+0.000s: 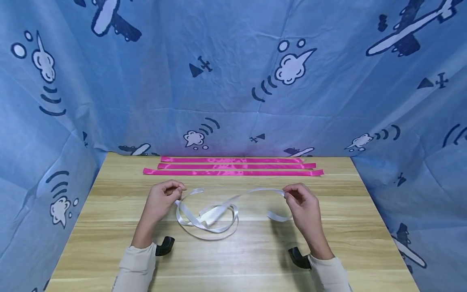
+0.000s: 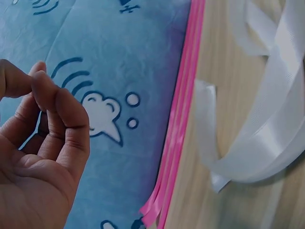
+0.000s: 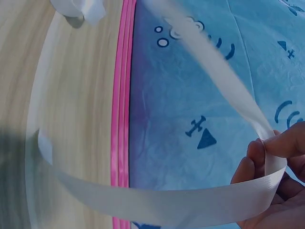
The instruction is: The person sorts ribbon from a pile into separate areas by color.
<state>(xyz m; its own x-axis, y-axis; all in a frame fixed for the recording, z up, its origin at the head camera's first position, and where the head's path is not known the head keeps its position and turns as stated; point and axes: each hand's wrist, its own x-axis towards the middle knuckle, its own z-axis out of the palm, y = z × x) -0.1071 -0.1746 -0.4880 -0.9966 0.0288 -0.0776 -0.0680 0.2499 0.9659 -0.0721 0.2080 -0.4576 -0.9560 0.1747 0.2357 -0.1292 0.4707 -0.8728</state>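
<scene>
While the right hand pinches a white ribbon between thumb and fingers above the table, the left hand is curled, its thumb tip meeting the forefinger; no ribbon shows between them in the left wrist view. From the right hand's pinch, one stretch of the ribbon arcs across toward the left, and a short free tail curves back below that hand. The rest lies in loose, overlapping loops on the table between the two hands, nearer the left one, and another end sticks out just beside the left fingers.

Beyond the hands, three pink ribbons lie flat and roughly parallel along the far edge of the table, the nearest one reaching farthest to both sides. A blue cloth printed with planes and clouds hangs behind. Pale sleeves cover both forearms, with a black fitting at each wrist.
</scene>
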